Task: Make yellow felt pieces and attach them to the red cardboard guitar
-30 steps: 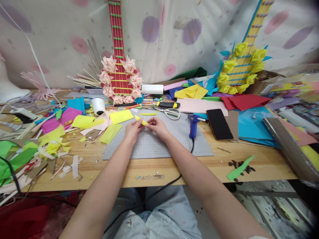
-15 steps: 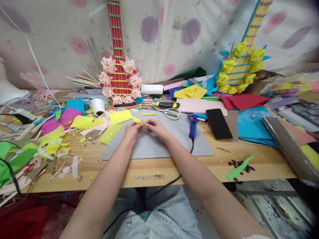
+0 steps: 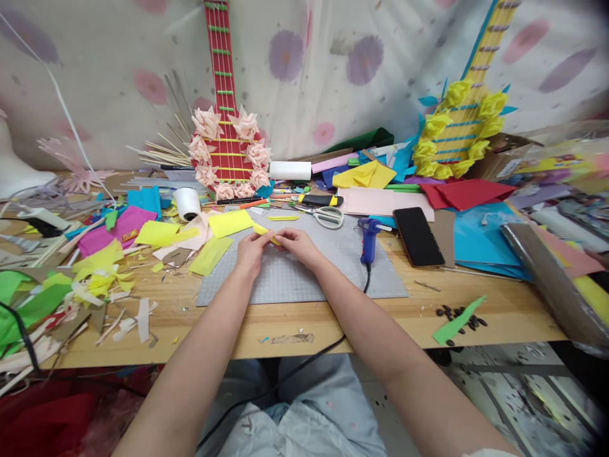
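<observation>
Between my hands is a narrow strip of yellow paper (image 3: 260,229), partly covered by my fingers. My left hand (image 3: 252,251) is closed on it in a pinch from the left. My right hand (image 3: 298,246) pinches its right end, fingertips close to those of the left. Both hands are over the grey cutting mat (image 3: 304,279). Yellow paper sheets (image 3: 230,223) lie just left of my left hand. Behind my fingers rests a thin yellow strip (image 3: 283,218), and beyond my right hand are scissors (image 3: 329,217).
A blue glue gun (image 3: 368,240) stands on the mat's right side, its black cord running down past the table edge. Right of it lies a phone (image 3: 419,237). A red paper guitar (image 3: 226,146) and a yellow one (image 3: 454,136) lean at the back. Paper scraps (image 3: 102,270) cover the left.
</observation>
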Demonstrator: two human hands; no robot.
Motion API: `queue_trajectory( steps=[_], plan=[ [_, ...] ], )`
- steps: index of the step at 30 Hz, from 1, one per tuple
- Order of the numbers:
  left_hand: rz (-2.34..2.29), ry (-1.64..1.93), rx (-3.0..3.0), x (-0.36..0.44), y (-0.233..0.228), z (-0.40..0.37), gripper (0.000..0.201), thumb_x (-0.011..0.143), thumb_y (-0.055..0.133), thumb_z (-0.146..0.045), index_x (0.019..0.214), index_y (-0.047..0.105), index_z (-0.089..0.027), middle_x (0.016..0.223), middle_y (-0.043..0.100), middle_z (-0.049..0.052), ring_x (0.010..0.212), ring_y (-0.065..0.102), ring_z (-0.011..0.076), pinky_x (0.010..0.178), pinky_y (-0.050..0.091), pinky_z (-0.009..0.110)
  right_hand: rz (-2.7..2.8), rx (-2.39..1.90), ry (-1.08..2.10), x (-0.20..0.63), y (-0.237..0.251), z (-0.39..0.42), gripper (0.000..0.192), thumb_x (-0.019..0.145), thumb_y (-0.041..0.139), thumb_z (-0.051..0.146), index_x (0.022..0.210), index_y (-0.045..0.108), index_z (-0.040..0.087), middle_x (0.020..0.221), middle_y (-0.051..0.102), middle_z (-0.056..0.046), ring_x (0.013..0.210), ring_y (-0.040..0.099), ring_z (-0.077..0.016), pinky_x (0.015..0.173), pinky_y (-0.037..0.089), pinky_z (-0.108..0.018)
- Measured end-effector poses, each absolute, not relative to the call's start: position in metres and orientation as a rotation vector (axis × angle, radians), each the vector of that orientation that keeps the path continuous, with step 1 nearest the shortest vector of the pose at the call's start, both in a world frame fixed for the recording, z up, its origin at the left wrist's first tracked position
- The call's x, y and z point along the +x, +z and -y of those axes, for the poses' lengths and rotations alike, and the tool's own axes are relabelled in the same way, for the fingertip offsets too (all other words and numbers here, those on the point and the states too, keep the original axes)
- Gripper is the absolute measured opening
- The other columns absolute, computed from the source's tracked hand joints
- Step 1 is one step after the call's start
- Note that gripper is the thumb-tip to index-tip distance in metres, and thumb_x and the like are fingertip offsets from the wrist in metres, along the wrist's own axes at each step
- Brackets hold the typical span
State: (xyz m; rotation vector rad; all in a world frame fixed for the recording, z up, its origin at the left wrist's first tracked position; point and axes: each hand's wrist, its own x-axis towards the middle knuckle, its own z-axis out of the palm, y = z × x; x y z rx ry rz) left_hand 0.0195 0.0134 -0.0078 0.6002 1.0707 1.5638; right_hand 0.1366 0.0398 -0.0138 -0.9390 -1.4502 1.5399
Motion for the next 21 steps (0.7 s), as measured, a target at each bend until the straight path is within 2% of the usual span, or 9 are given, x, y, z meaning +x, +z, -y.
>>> queue_trajectory(
  steps=[8, 13, 18, 21],
  plan=[
    [-1.007, 1.645, 0.466, 0.0168, -0.0083, -0.0152, 0.011, 0.051, 0.071, -0.008, 0.059, 0.063, -0.011, 0.062, 0.062, 0.000, 0.065, 0.058, 0.0087, 0.076, 0.045, 0.026, 1.358, -1.127, 1.568, 0.1382, -0.0108, -0.0462, 0.013, 0.066, 0.070, 0.024, 0.064, 0.061, 0.014, 0.055, 0.062, 0.000, 0.050, 0.056, -0.0086, 0.056, 0.047, -0.023],
    [-1.003, 1.618, 0.463, 0.0144, -0.0086, -0.0154, 0.009, 0.054, 0.069, -0.008, 0.059, 0.062, -0.011, 0.063, 0.062, 0.000, 0.065, 0.058, 0.0084, 0.077, 0.045, 0.026, 1.357, -1.113, 1.625, 0.1420, -0.0071, -0.0449, 0.017, 0.064, 0.072, 0.027, 0.065, 0.062, 0.014, 0.056, 0.064, -0.001, 0.052, 0.059, -0.0096, 0.058, 0.051, -0.024],
    [-0.982, 1.624, 0.428, 0.0131, -0.0051, -0.0136, 0.009, 0.057, 0.068, -0.005, 0.061, 0.062, -0.011, 0.064, 0.062, 0.000, 0.066, 0.058, 0.0080, 0.079, 0.045, 0.026, 1.311, -1.054, 1.694, 0.1449, -0.0053, -0.0408, 0.025, 0.076, 0.061, 0.039, 0.074, 0.063, 0.014, 0.071, 0.068, -0.006, 0.062, 0.063, -0.0111, 0.061, 0.052, -0.024],
    [-0.985, 1.611, 0.438, 0.0131, -0.0045, -0.0130, 0.009, 0.058, 0.068, -0.006, 0.062, 0.061, -0.011, 0.065, 0.061, 0.000, 0.067, 0.058, 0.0080, 0.079, 0.045, 0.026, 1.322, -1.080, 1.699, 0.1453, -0.0061, -0.0408, 0.024, 0.077, 0.060, 0.037, 0.072, 0.062, 0.014, 0.067, 0.067, -0.006, 0.058, 0.062, -0.0104, 0.060, 0.052, -0.024]
  ],
)
